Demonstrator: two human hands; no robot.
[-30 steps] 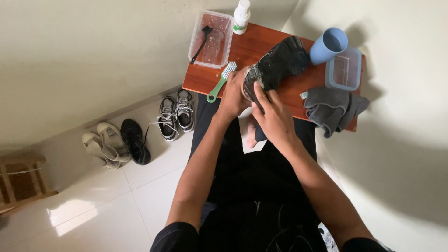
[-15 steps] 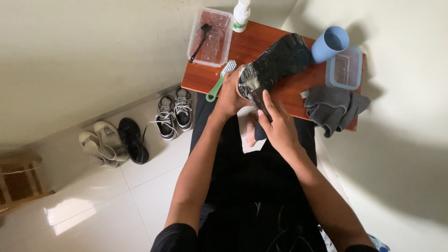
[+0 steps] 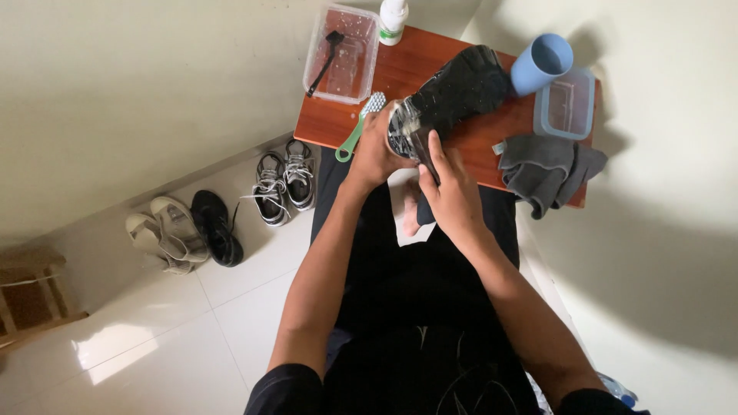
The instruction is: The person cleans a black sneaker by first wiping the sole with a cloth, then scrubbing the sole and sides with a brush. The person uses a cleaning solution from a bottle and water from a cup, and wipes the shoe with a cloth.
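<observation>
The left hand wraps around the heel end of a black mesh sports shoe, fingers curled about it from the left side; the right hand presses on the same end from the near side, its fingers laid straight along the heel opening, so both hands grip the shoe between them. The shoe lies on a small reddish-brown wooden table, its heel at the near edge and its toe pointing toward the far right corner; just beside the left hand, at the near left edge, rests a green-handled brush with white bristles, its handle overhanging the edge. At the far left corner stands a clear rectangular plastic tub with a small black brush inside; a white plastic bottle stands at the far edge next to it. Near the toe, toward the far right corner, a light blue plastic cup sits beside a clear box with a blue rim; a crumpled grey cloth hangs over the near right edge. On the white tiled floor left of the table lie a pair of grey laced trainers, a single black shoe and beige sandals.
</observation>
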